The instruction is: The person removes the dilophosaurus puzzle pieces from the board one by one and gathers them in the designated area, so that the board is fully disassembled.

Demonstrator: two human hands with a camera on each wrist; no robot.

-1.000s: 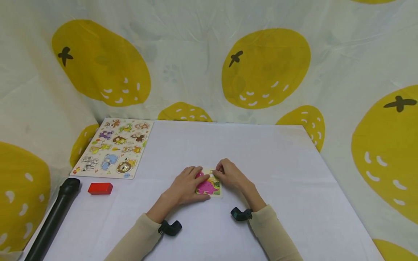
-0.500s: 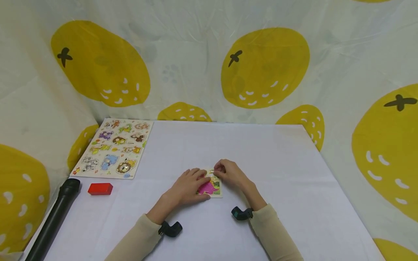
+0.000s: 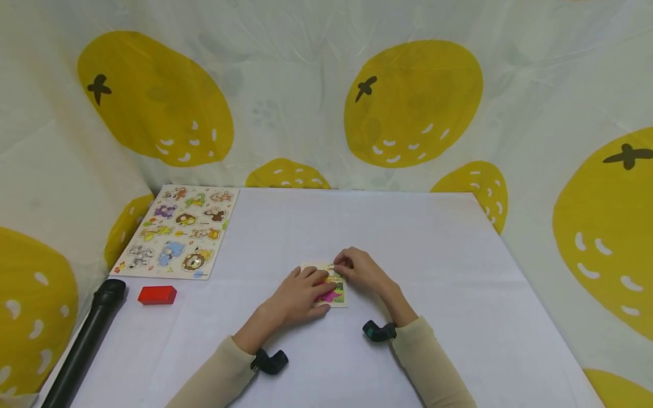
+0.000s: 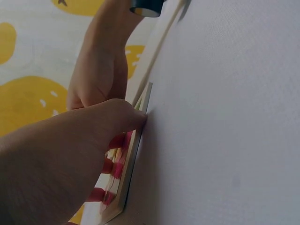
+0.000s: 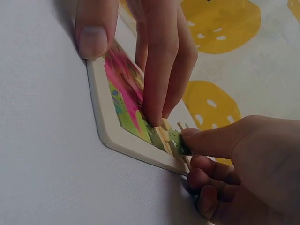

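Observation:
A small wooden jigsaw puzzle with a pink dinosaur picture and a pale frame lies flat on the white table. My left hand rests over its left side, fingertips pressing on the picture and thumb at the near edge. In the right wrist view, the left fingers look fairly straight against the picture. At the far right corner my right hand pinches a green puzzle piece between thumb and curled fingers. That piece sits tilted at the frame's edge. The left hand hides much of the picture.
At the back left lies a larger animal puzzle board. A red block stands in front of it, and a black rod runs along the left table edge. A fruit-patterned curtain surrounds the table.
My left hand has shifted slightly to the right over the puzzle, covering more of the dinosaur and uncovering the far left corner. The right hand stays at the far right corner.

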